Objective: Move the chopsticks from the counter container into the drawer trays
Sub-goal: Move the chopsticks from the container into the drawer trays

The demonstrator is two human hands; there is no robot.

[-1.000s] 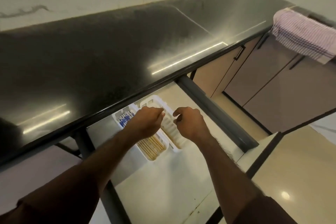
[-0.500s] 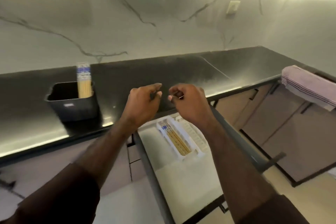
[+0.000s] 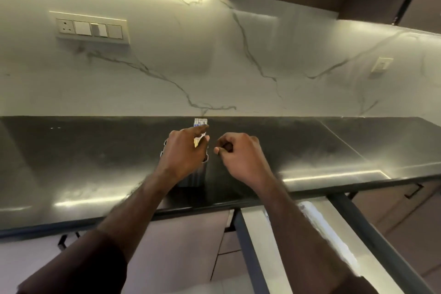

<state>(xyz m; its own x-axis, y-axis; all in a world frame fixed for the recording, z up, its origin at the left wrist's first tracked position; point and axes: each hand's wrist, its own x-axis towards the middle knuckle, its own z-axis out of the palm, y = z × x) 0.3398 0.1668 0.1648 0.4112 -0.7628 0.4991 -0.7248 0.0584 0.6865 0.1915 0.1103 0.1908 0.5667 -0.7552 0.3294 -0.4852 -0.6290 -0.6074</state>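
The left hand [image 3: 183, 154] reaches over the dark container [image 3: 194, 175] on the black table [image 3: 71, 150], fingers closing around the chopsticks [image 3: 200, 122] standing in it. Just right, the right hand [image 3: 238, 155] hovers loosely curled, holding nothing. Nearer and right, the drawer [image 3: 274, 246] stands open.

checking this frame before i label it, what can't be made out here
- Dark counter container, head view: mostly hidden behind the left hand; its fill cannot be judged.
- Pale chopsticks with blue-patterned tops: only the tips show; count unclear, grip uncertain.
- Right hand: curled; whether it holds anything is unclear.
- Open drawer: motion-blurred, partly covered by the right forearm; trays unreadable.
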